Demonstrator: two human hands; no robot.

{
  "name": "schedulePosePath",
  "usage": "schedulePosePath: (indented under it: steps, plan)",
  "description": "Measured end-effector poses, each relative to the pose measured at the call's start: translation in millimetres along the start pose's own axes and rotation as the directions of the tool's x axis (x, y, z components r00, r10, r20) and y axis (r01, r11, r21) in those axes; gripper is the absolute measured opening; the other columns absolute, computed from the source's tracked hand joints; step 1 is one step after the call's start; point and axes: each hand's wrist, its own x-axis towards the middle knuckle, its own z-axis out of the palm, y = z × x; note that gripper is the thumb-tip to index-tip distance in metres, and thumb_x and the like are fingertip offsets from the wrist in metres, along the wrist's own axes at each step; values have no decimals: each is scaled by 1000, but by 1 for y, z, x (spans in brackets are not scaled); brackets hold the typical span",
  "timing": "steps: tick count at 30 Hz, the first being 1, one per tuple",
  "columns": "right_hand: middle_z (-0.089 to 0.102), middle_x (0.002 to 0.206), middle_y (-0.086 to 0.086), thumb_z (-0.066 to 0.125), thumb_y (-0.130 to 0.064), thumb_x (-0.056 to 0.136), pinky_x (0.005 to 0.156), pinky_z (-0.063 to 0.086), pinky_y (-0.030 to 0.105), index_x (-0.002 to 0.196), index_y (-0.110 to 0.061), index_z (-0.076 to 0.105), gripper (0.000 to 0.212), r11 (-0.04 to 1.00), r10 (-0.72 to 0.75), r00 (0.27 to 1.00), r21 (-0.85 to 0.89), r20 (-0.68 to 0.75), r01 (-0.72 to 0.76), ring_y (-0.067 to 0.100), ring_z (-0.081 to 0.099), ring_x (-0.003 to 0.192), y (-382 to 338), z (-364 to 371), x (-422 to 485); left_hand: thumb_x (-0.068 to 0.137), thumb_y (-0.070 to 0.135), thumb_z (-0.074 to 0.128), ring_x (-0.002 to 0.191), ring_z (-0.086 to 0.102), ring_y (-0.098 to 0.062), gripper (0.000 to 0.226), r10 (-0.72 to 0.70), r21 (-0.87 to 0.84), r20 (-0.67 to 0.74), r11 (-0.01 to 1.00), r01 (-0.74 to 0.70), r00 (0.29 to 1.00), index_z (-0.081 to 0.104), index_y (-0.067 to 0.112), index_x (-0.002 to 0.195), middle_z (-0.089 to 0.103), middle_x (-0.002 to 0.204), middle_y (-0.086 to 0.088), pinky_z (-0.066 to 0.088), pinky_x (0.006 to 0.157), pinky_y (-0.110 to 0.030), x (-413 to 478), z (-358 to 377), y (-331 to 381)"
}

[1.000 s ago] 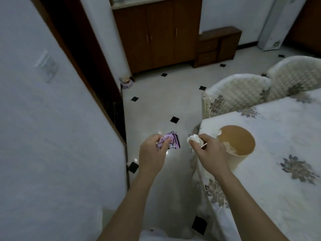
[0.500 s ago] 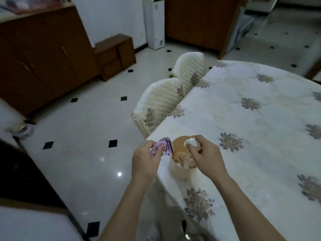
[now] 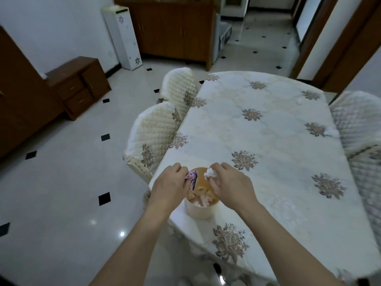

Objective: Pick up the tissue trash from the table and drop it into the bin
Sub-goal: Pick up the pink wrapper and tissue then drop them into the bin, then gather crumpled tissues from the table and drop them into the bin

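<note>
A small cream bin (image 3: 199, 211) stands on the near left corner of the table (image 3: 268, 141), with several crumpled tissues inside. My left hand (image 3: 168, 185) pinches a crumpled purple wrapper (image 3: 192, 178) over the bin's left rim. My right hand (image 3: 228, 182) grips a white tissue wad (image 3: 209, 173) over the bin's far right rim. Both pieces hang above the bin's opening.
The table wears a cream cloth with brown flower prints. Two quilted chairs (image 3: 152, 131) stand along its left side and another (image 3: 358, 124) at the right. A brown cabinet (image 3: 78, 85) and a white floor unit (image 3: 123, 36) stand beyond on the tiled floor.
My view swung right from the wall and floor onto the table. Both hands moved from beside the bin to directly above its opening, still holding the wrapper and the tissue.
</note>
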Motion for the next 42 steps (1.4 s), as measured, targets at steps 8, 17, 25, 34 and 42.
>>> schedulePosePath:
  steps: [8, 17, 25, 34, 42]
  plan:
    - [53, 102, 2, 49, -34, 94, 51, 39, 32, 117, -20, 54, 28, 987, -50, 997, -150, 56, 57, 27, 57, 81, 2, 2, 13, 85, 30, 69, 68, 54, -28, 21, 51, 41, 91, 998, -55, 995, 63, 9, 83, 54, 78, -5, 36, 49, -33, 17, 17, -2]
    - [57, 128, 6, 59, -37, 82, 87, 45, 41, 132, -18, 53, 53, 974, -90, 987, -195, 132, 115, 29, 53, 118, 17, 14, 10, 78, 58, 66, 112, 57, -25, 59, 3, 242, 170, 969, -45, 985, 60, 22, 123, 62, 122, -2, 46, 86, -44, 11, 20, 6]
    - [66, 112, 8, 66, -32, 70, 88, 50, 43, 113, -16, 65, 46, 972, -152, 988, -184, -20, 145, 29, 61, 109, 18, 3, 16, 77, 54, 61, 106, 61, -24, 52, 36, 260, 98, 964, -60, 995, 64, 22, 117, 67, 115, 0, 49, 84, -43, 19, 11, 16]
    - [65, 113, 7, 66, -36, 74, 89, 49, 42, 116, -18, 64, 46, 983, -49, 994, -181, -93, 32, 29, 61, 109, 41, -27, 16, 78, 51, 55, 104, 61, -22, 49, 114, 214, 44, 969, -121, 993, 65, 22, 117, 67, 112, 4, 49, 83, -42, 50, -4, 44]
    - [64, 112, 5, 67, -36, 75, 86, 49, 41, 117, -18, 63, 47, 941, 231, 949, -199, -216, -275, 28, 61, 107, 94, -61, -35, 80, 51, 47, 103, 62, -24, 49, 343, 57, 86, 935, -349, 935, 66, 21, 113, 68, 110, 3, 49, 80, -40, 81, 13, 103]
